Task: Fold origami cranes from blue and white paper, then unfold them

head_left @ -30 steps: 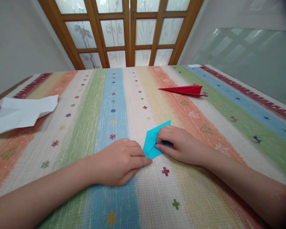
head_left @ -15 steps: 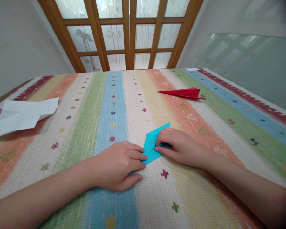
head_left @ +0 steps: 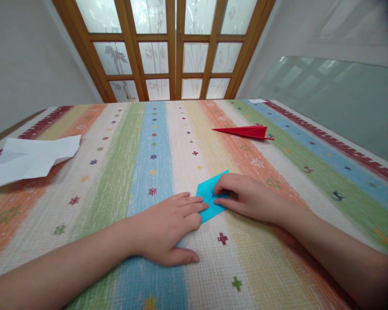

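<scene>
Two bare hands on striped tablecloth (head_left: pixel 123 172): left hand (head_left: pixel 168 228), right hand (head_left: pixel 248 196). One folded blue paper (head_left: pixel 210 200) between them. One red paper plane (head_left: pixel 245 131) beyond blue paper. One white paper sheet (head_left: pixel 29 157) far left of blue paper.

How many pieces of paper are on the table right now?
3. Blue paper under both hands, near the middle; red folded paper at far right; white paper at the left edge. None seem hidden.
</scene>
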Tool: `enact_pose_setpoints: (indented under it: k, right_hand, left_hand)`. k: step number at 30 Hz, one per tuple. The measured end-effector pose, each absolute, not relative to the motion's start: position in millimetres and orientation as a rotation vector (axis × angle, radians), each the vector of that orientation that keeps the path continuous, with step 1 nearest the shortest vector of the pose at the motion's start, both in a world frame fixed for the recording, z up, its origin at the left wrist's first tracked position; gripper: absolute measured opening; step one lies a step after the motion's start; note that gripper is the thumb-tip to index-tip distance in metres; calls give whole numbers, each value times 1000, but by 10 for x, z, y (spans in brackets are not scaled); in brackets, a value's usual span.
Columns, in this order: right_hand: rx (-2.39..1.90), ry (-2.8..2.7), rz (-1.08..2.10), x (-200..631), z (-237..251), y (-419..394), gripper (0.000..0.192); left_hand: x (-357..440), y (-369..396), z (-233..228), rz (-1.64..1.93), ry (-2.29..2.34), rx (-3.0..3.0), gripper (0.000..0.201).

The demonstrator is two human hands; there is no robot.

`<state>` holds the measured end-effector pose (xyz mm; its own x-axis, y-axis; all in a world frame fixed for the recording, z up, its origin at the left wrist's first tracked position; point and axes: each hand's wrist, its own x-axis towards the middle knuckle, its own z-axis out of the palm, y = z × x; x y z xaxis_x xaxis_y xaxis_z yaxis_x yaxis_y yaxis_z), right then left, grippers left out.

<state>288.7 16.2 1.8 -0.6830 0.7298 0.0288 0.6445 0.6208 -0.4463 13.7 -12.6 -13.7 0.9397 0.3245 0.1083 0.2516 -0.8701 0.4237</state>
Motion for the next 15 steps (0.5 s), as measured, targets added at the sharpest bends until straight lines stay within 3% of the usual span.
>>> enact_pose_setpoints:
  k: [6,15]
  right_hand:
    - [-912,-2661,571,2936,-21,189,21]
    - [-914,-2819,323,2866,142,92,22]
  left_hand:
    - [156,-107,-106,279,435,2650,47]
    - [151,-105,-129,291,398,2721,47]
